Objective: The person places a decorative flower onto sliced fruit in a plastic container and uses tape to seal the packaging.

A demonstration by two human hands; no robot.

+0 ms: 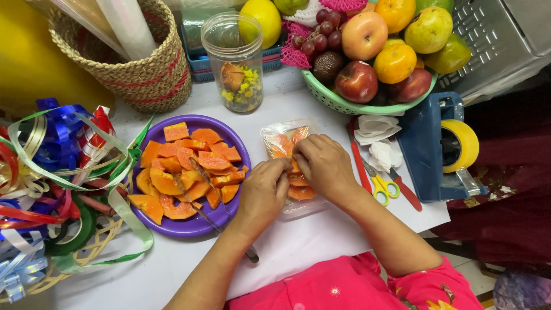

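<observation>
A clear plastic bag [282,138] of orange papaya pieces lies on the white table, and both hands rest on it. My left hand [264,194] and my right hand [322,162] pinch the bag together at its middle, fingers closed on the plastic. Just left of them sits a purple plate [198,224] piled with cut papaya chunks [183,166]. Metal tongs [201,192] lie across the plate, their handle running under my left wrist.
A green basket of fruit [344,104] stands at the back right, a clear jar [236,60] and a woven basket [143,69] behind the plate. Ribbons [51,172] pile at left. Yellow-handled scissors [379,183], tissues and a blue tape dispenser [436,146] lie right.
</observation>
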